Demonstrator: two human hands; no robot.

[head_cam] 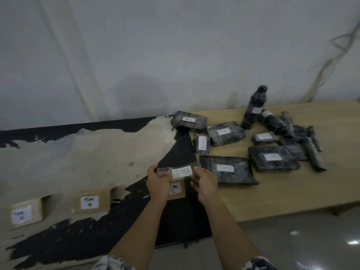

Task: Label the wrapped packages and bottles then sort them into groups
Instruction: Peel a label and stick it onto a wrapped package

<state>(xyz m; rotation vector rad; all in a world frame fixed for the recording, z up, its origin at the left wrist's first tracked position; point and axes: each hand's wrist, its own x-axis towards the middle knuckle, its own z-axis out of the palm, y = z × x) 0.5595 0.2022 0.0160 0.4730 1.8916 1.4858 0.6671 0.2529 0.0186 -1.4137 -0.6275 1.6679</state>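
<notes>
Grey wall (175, 45) backs two benches set edge to edge: a black bench (78, 162) at left, its top peeled to tan, and a wood bench (292, 191) at right. Tiled floor (292, 246) shows below their front edges. The tan stretch lies open from the wall to three boxes (89, 203) near the front, each with a white tag. The third box is partly hidden behind the hands. Black-wrapped packages (272, 158) crowd the wood bench's back left, one lying across the seam; bare wood runs from them to the front edge. Among the bottles (253, 106) one stands upright near the wall and the rest lie tumbled beside it. Above the black bench, just left of the nearest package, hangs the label (182, 171), a white slip reading TIMA on clear tape. The left hand (157, 182) pinches its left end and the right hand (204, 182) its right end.
</notes>
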